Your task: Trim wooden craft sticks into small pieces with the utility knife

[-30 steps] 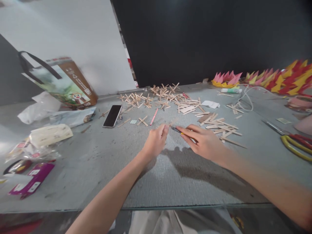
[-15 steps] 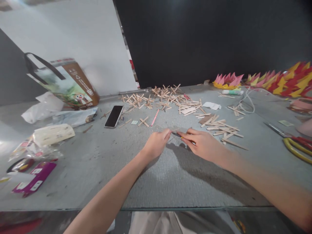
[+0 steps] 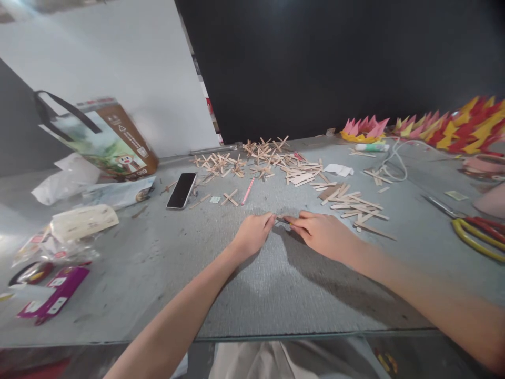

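Observation:
My left hand (image 3: 253, 230) is closed in a pinch at the middle of the table, on a wooden craft stick that its fingers mostly hide. Facing it, my right hand (image 3: 321, 231) grips a slim craft knife (image 3: 283, 220) with a dark blade and a bit of yellow at the handle. The blade points at the left fingertips; whether it touches the stick I cannot make out. Beyond the hands lie a pink patterned strip (image 3: 248, 191) and a crossed pair of sticks (image 3: 229, 198). A pile of loose craft sticks (image 3: 361, 205) is to the right.
Star-shaped stick pieces (image 3: 221, 163) cluster at the back. A phone (image 3: 181, 190), a carry bag (image 3: 118, 142) and a purple packet (image 3: 57, 292) are on the left. Scissors (image 3: 477, 234), a glue stick (image 3: 371, 148), a white cable (image 3: 400, 163) and folded-paper flowers (image 3: 365, 130) occupy the right.
The view has shifted slightly. The right hand and knife have moved a little closer to the left hand, and the stick tip seen between them before is now less visible.

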Demonstrator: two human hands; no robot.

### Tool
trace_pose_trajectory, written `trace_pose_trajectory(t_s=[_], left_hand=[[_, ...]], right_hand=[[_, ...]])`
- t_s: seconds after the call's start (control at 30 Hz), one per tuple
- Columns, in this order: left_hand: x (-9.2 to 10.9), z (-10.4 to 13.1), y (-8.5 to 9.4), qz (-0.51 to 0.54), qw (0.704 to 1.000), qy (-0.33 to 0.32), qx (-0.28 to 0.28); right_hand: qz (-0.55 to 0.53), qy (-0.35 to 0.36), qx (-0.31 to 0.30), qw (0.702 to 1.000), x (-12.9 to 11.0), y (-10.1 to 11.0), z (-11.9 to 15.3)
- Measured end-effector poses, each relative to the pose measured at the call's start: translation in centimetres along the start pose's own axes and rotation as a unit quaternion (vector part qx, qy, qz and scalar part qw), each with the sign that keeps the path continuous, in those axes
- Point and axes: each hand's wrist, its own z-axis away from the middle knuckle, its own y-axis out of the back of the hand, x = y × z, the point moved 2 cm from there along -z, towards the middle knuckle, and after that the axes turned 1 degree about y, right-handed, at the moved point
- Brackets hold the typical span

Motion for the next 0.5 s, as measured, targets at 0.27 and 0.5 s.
trace_pose_trajectory(t_s=[0.27,0.5], left_hand=[[-0.55,-0.20,-0.10,0.075,0.995,0.040,0.046],[-0.38,-0.22,-0.11,0.190,0.977,0.086,0.034]], right_hand=[[0.116,0.029,0.019,0.993,-0.61,0.31,0.28],[0.194,0.046,0.054,0.978,-0.96,0.43,0.67]])
